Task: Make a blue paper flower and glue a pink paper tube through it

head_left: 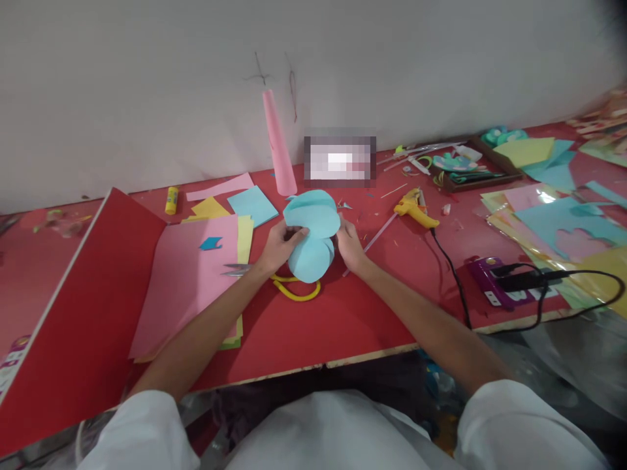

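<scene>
Above the red counter [372, 339], the blue paper [316, 225] is between both hands, its long axis running near to far. The left hand [285, 245] pinches its left edge; the right hand [351, 243] meets its right edge, grip hidden.

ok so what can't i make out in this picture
All in the head view:
- Right hand: its fingertips are hidden behind the blue paper cutouts.
- Scissors: the pivot is covered by the left arm.
- Object by the wall: pixelated, so unidentifiable.
- Purple item: cut off by the left edge.
</scene>
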`<state>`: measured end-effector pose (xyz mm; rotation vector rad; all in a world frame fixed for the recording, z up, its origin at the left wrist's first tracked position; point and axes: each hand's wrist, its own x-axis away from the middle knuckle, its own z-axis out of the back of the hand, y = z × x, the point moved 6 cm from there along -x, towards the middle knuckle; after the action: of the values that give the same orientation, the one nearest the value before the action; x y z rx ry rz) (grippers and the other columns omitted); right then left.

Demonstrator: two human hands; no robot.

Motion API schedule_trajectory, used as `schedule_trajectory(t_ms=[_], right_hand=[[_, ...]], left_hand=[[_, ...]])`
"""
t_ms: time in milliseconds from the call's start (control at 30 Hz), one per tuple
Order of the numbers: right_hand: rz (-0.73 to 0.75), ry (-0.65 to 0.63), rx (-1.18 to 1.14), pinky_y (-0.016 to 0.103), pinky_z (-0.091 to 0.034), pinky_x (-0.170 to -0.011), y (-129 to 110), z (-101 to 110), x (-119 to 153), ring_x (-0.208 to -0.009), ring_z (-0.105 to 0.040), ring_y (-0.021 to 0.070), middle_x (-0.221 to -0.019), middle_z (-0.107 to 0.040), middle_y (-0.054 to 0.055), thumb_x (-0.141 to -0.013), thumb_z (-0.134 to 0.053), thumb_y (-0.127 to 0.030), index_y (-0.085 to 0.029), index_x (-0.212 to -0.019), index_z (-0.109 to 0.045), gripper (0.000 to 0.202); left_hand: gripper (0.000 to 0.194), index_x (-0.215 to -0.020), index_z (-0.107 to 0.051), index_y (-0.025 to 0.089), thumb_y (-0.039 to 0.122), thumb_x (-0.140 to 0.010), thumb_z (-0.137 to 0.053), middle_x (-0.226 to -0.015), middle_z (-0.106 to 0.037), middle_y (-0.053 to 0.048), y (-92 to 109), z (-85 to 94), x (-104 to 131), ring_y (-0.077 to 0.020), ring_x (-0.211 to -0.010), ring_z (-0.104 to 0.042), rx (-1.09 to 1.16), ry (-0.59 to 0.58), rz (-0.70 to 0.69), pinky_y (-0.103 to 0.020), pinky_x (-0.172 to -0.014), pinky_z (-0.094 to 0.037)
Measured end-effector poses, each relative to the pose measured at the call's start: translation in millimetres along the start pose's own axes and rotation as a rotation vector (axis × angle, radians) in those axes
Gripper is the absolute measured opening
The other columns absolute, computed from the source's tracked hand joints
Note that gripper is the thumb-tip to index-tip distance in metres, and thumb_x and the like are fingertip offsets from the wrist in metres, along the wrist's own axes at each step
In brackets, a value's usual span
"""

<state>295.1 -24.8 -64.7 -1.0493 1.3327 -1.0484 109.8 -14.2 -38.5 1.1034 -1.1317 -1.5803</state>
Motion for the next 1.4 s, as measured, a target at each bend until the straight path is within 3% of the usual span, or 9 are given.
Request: schedule_trajectory(t_ms=[67, 133, 267, 433, 667, 833, 1000, 1200, 1400], right_hand=[[-0.067, -0.059, -0.099, 0.038, -0.058, -0.063, 0.7, -2.2, -0.1, -0.073, -0.071, 0.0251, -0.070, -0.068, 0.007, -0.099, -0.037, -0.090, -0.024, -0.090, -0.071, 0.075], [-0.082, -0.130, -0.122, 0.036, -0.057, -0.061, -3.0, -5.0, 0.8, -0.070, -0.069, 0.0235, -0.072, -0.071, 0.006, -0.094, -0.052, -0.090, -0.024, -0.095, -0.072, 0.070], [-0.042, -0.170, -0.074, 0.033, -0.056, -0.067, -9.9, -5.4, 1.0, -0.074, -0.069, 0.0210, -0.081, -0.076, 0.003, -0.084, -0.084, -0.067, -0.024, -0.103, -0.074, 0.049], [-0.039, -0.085, -0.102, 0.031, -0.051, -0.064, -5.6, 1.1, -1.9, -0.072, -0.065, 0.0187, -0.080, -0.073, 0.002, -0.086, -0.083, -0.056, -0.023, -0.095, -0.076, 0.035], [-0.047, -0.124, -0.166, 0.035, -0.054, -0.078, -13.7, -0.6, -2.1, -0.087, -0.069, 0.0224, -0.088, -0.077, 0.005, -0.085, -0.080, -0.048, -0.024, -0.085, -0.080, 0.024], [-0.079, -0.071, -0.155, 0.030, -0.044, -0.065, -14.0, 5.9, -4.0, -0.070, -0.055, 0.0164, -0.083, -0.070, 0.002, -0.086, -0.070, -0.035, -0.024, -0.082, -0.076, 0.014], [-0.050, -0.060, -0.092, 0.031, -0.040, -0.061, -11.5, 11.6, -7.2, -0.069, -0.049, 0.0178, -0.078, -0.062, 0.002, -0.091, -0.063, -0.040, -0.023, -0.086, -0.073, 0.020], [0.066, -0.079, 0.016, 0.033, -0.046, -0.072, -19.6, 11.6, -10.1, -0.078, -0.055, 0.0183, -0.088, -0.066, 0.002, -0.085, -0.075, -0.043, -0.024, -0.092, -0.070, 0.021], [0.105, -0.108, 0.126, 0.032, -0.049, -0.071, -19.0, 6.0, -7.8, -0.076, -0.060, 0.0173, -0.094, -0.069, 0.003, -0.091, -0.072, -0.056, -0.024, -0.101, -0.070, 0.033]], left_hand=[[0.044, -0.086, -0.066, 0.018, 0.059, -0.088, -0.080, -0.078, -0.067, -0.002, -3.0, 4.7, -0.9, -0.0155, -0.072, -0.061, -0.017, 0.061, 0.000, -0.030, -0.067, -0.048], [0.041, -0.088, -0.067, 0.018, 0.058, -0.090, -0.078, -0.079, -0.066, -0.002, -5.1, 8.7, -1.7, -0.0151, -0.073, -0.060, -0.023, 0.115, -0.008, -0.030, -0.068, -0.048], [0.052, -0.077, -0.057, 0.020, 0.068, -0.094, -0.070, -0.070, -0.053, 0.001, -5.9, 9.9, -2.9, -0.0128, -0.065, -0.049, 0.002, 0.123, -0.028, -0.029, -0.062, -0.041], [0.053, -0.079, -0.058, 0.021, 0.066, -0.082, -0.084, -0.072, -0.053, 0.002, -0.7, 2.3, -2.6, -0.0130, -0.065, -0.049, -0.045, 0.004, -0.074, -0.029, -0.060, -0.040], [0.037, -0.094, -0.070, 0.020, 0.055, -0.089, -0.080, -0.088, -0.068, -0.003, 8.0, 3.2, 0.8, -0.0186, -0.083, -0.063, 0.104, -0.062, -0.184, -0.032, -0.077, -0.052], [0.035, -0.098, -0.074, 0.022, 0.057, -0.098, -0.070, -0.092, -0.068, -0.004, -3.1, 4.3, -1.4, -0.0191, -0.083, -0.061, 0.166, -0.071, -0.121, -0.032, -0.077, -0.050], [0.057, -0.097, -0.073, 0.021, 0.071, -0.105, -0.047, -0.102, -0.072, -0.008, -4.0, 6.0, -4.4, -0.0232, -0.099, -0.066, 0.195, 0.008, -0.159, -0.038, -0.100, -0.052], [0.042, -0.109, -0.067, 0.022, 0.057, -0.090, -0.079, -0.103, -0.070, -0.006, 3.9, 5.0, -3.6, -0.0201, -0.099, -0.067, 0.037, 0.051, -0.130, -0.032, -0.090, -0.051], [0.035, -0.111, -0.067, 0.021, 0.051, -0.092, -0.072, -0.109, -0.073, -0.009, 6.8, 8.4, -3.0, -0.0213, -0.103, -0.069, -0.095, 0.124, -0.139, -0.033, -0.092, -0.052]])
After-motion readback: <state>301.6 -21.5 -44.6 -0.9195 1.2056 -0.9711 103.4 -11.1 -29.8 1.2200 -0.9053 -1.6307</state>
